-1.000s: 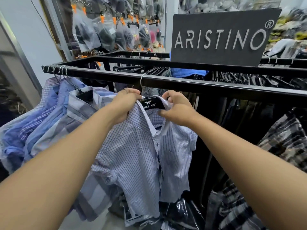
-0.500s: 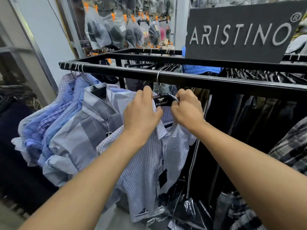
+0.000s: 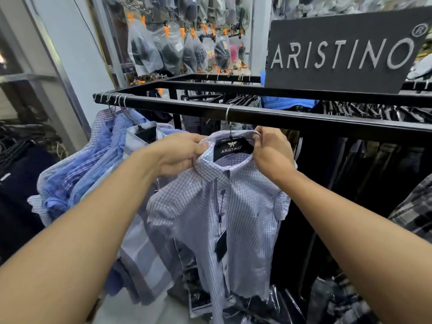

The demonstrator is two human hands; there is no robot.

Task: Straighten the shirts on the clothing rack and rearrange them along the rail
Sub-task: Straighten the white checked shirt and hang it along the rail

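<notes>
A white shirt with a fine dark check (image 3: 245,206) hangs from a black hanger (image 3: 232,147) on the black rail (image 3: 304,118), its front facing me. My left hand (image 3: 180,153) grips the left side of its collar. My right hand (image 3: 271,153) grips the right side of the collar. A dark tag (image 3: 221,245) dangles down the placket. To the left, several blue and striped shirts (image 3: 93,169) hang bunched near the rail's end, the nearest a grey-and-white block-striped shirt (image 3: 145,253).
A dark brand sign (image 3: 339,52) stands on the rack top. Dark garments (image 3: 350,183) hang right of the checked shirt, and a black plaid shirt (image 3: 413,211) is at the far right. Bagged caps (image 3: 177,50) hang on the back wall. Plastic-wrapped items (image 3: 268,305) lie below.
The checked shirt has turned to face me squarely and its collar now sits round the hanger. Both hands shifted to the collar's two sides. My view has shifted left.
</notes>
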